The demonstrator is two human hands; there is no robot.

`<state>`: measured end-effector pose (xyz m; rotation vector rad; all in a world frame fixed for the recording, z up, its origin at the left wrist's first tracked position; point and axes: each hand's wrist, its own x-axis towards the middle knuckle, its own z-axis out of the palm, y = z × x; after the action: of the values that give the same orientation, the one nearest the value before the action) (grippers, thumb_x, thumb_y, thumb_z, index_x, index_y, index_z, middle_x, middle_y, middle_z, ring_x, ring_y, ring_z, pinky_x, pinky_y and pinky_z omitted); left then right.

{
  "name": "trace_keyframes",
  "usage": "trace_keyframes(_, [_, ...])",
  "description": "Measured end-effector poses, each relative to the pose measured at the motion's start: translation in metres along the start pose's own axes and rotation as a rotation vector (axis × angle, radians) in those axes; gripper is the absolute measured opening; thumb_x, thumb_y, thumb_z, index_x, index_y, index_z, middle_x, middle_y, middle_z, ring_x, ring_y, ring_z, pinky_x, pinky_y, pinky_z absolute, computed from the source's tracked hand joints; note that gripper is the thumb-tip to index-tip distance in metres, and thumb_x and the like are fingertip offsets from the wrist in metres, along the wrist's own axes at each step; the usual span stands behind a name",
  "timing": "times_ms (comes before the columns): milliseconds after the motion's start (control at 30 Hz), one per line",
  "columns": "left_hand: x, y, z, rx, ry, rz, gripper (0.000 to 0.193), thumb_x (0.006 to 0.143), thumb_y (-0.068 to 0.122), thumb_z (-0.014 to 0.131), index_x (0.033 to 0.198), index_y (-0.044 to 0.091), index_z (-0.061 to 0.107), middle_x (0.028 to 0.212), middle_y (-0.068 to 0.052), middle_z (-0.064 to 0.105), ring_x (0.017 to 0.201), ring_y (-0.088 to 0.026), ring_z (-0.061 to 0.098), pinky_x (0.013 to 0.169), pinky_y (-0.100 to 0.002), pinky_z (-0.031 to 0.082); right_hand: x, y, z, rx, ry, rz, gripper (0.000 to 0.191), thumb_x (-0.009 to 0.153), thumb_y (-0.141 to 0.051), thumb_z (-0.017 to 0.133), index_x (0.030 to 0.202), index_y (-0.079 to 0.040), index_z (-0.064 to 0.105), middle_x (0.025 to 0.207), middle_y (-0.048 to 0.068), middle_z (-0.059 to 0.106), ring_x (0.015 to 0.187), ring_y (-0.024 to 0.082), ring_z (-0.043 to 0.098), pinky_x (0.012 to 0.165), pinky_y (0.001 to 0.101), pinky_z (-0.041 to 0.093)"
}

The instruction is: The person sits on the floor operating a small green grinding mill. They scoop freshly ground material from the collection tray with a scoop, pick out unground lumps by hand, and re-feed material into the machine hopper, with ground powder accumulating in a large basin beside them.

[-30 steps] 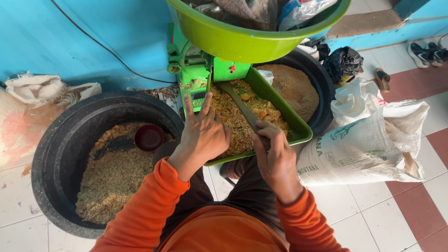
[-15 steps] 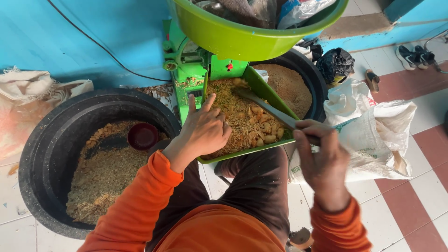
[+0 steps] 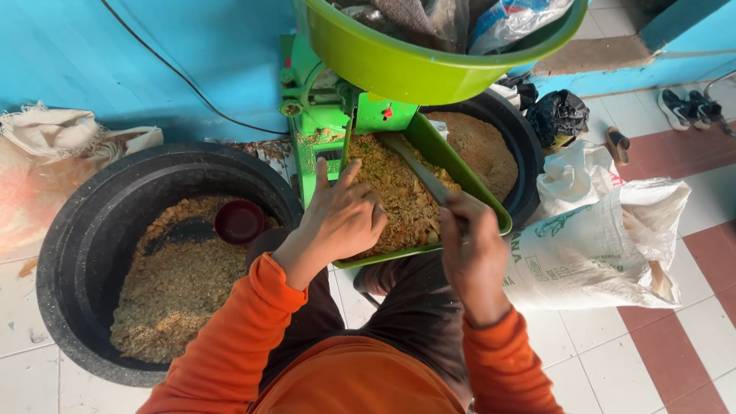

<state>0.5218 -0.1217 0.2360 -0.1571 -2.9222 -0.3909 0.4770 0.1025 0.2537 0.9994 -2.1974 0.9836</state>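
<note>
**Two hands in the green feed tray**

The left hand lies palm down on the yellow-brown crumbled feed that fills the green tray, fingers spread apart and pressed flat into the heap, gripping nothing. Just beyond its fingertips stands the green machine, whose chute meets the upper end of the tray. Above both sits a large lime-green basin holding crumpled bags.

The right hand is at the tray's near right corner, fingers curled together around the lower end of a grey flat stick. The stick runs from this hand up and away across the feed toward the machine, lying on the heap. The hand's back faces the camera, so how tightly it grips cannot be told.

To the left of the left hand, well below the tray's level, is a wide black tub partly filled with finer brown meal, and a small dark-red bowl rests in it near the wrist. Beyond the right hand, behind the tray, a second black tub holds smooth brown powder. To the right of the right hand a white woven sack lies slumped on the tiled floor, just beside the forearm. Both arms wear orange sleeves, and the tray's near edge is over the person's lap
</note>
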Motion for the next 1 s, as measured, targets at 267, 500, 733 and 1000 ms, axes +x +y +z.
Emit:
trace_keyframes(267, [-0.001, -0.005, 0.003, -0.108, 0.041, 0.165, 0.042, 0.099, 0.028, 0.041, 0.101, 0.004, 0.076, 0.110, -0.009, 0.073, 0.140, -0.044, 0.041, 0.101, -0.090, 0.013, 0.026, -0.012, -0.075, -0.028, -0.015, 0.095, 0.020, 0.108, -0.006, 0.068, 0.114, -0.002, 0.049, 0.117, 0.008, 0.075, 0.089, 0.019, 0.076, 0.071, 0.0266, 0.062])
trace_keyframes(500, [-0.007, 0.002, -0.005, 0.017, 0.096, 0.069, 0.042, 0.098, 0.027, 0.046, 0.084, 0.002, 0.076, 0.099, -0.013, 0.076, 0.130, -0.039, 0.057, 0.103, -0.087, 0.021, 0.008, -0.023, -0.039, -0.040, -0.148, -0.003, 0.023, 0.094, -0.003, 0.074, 0.106, -0.001, 0.054, 0.113, 0.014, 0.074, 0.084, 0.021, 0.077, 0.067, 0.0302, 0.061])
trace_keyframes(733, [-0.008, 0.007, -0.011, 0.056, 0.082, 0.036, 0.040, 0.098, 0.026, 0.048, 0.083, 0.004, 0.077, 0.089, -0.011, 0.075, 0.097, -0.029, 0.069, 0.105, -0.087, 0.022, 0.012, -0.033, -0.009, 0.034, -0.026, -0.007, 0.022, 0.101, -0.001, 0.072, 0.110, 0.000, 0.052, 0.119, 0.014, 0.071, 0.097, 0.022, 0.076, 0.078, 0.0293, 0.064])
trace_keyframes(1000, [-0.006, 0.009, -0.017, 0.067, 0.074, 0.049, 0.042, 0.097, 0.030, 0.048, 0.082, 0.005, 0.078, 0.085, -0.011, 0.074, 0.087, -0.030, 0.071, 0.105, -0.086, 0.020, 0.013, -0.026, -0.013, -0.006, 0.027, 0.030, 0.020, 0.103, 0.000, 0.071, 0.111, -0.001, 0.052, 0.117, 0.013, 0.072, 0.093, 0.022, 0.076, 0.078, 0.0300, 0.062])
